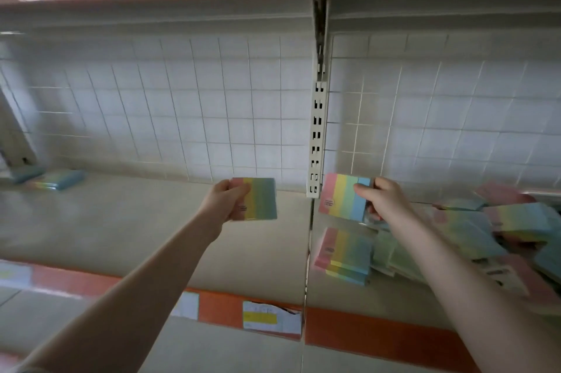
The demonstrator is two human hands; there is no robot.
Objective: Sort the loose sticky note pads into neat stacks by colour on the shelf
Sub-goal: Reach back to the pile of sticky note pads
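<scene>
Rainbow stripes of pink, yellow, green and blue cover the two pads held up in the head view. The left hand [226,198] grips one striped pad [257,199] by its pink edge, thumb on the front and fingers behind, and holds it up in the air over the shelf [127,227]. The right hand [383,199] pinches a second striped pad [344,197] by its blue edge, and that pad is also off the shelf. Between the two held pads stands a pale metal post [317,141] with slots. Below the right hand's pad sits a small stack of striped pads [346,255], and to the right of that hand lies a messy pile of pads [491,230]. Far to the left of the left hand, two more pads [57,179] lie flat at the back of the shelf.
</scene>
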